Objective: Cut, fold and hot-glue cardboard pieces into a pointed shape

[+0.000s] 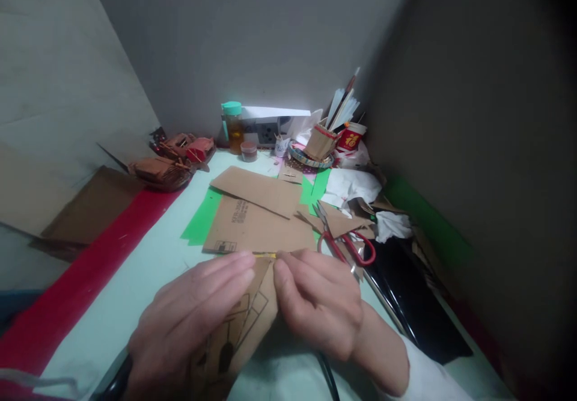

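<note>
Close in front of me is a piece of brown cardboard [252,311] with printed black lines, creased along its length. My left hand [198,305] lies over its left side, fingers together and gripping it. At its upper right corner my right hand [315,299] pinches the edge between thumb and fingers. A thin yellow strip [265,256] shows at the far edge between the hands; what it belongs to is hidden. Just beyond lie larger cardboard sheets [265,226], one printed with text, on green paper [198,217]. Red-handled scissors [347,244] rest with blades parted beyond my right hand.
Cardboard scraps [342,220], crumpled white tissue [394,226] and a glossy black sheet [415,305] lie to the right. At the back stand a teal-capped bottle [234,127], a small jar [249,151], a holder of sticks [321,141] and a red cup [351,137]. Brown model vehicles [166,166] sit at left.
</note>
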Available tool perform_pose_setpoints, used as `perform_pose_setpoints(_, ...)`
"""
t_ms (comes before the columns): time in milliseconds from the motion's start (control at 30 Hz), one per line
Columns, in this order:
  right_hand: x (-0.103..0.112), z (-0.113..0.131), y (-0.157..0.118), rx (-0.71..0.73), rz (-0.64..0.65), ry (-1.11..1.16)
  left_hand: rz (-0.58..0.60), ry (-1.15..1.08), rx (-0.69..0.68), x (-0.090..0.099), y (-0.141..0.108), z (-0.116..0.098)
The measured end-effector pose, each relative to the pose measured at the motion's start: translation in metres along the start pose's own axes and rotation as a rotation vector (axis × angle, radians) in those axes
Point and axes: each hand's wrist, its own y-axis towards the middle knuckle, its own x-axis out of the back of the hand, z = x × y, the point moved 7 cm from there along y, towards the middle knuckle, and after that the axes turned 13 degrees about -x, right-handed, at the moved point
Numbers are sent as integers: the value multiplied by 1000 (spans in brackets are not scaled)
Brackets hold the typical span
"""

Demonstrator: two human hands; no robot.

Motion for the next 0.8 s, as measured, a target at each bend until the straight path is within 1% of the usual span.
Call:
perform_pose_setpoints(100, 2, 0, 4, 22, -49, 18, 65, 116, -200, -2, 6, -9)
perform_pose_setpoints(233, 1, -1, 1, 54, -29, 23, 114, 177, -298, -5, 9, -8)
perform_pose_setpoints(333, 2, -3, -3, 66, -25, 4, 144, 170, -359, -11, 10, -9)
perform_pose_setpoints(400, 1, -4, -6, 74, -19, -13, 133, 146, -392, -13, 9, -10)
perform_pose_setpoints(533, -2, -5, -11, 80, 5, -65, 109, 137, -381, -17, 12, -7)
perform_pose_setpoints(567, -3, -5, -12, 77, 12, -81, 124, 142, -384, -18, 13, -7)
perform_pose_setpoints(700, -3, -6, -17, 69, 43, -141, 264, 143, -446, -26, 17, -9)
perform_pose_setpoints(800, -2, -8, -21, 72, 56, -174, 299, 135, -518, -30, 17, -10)
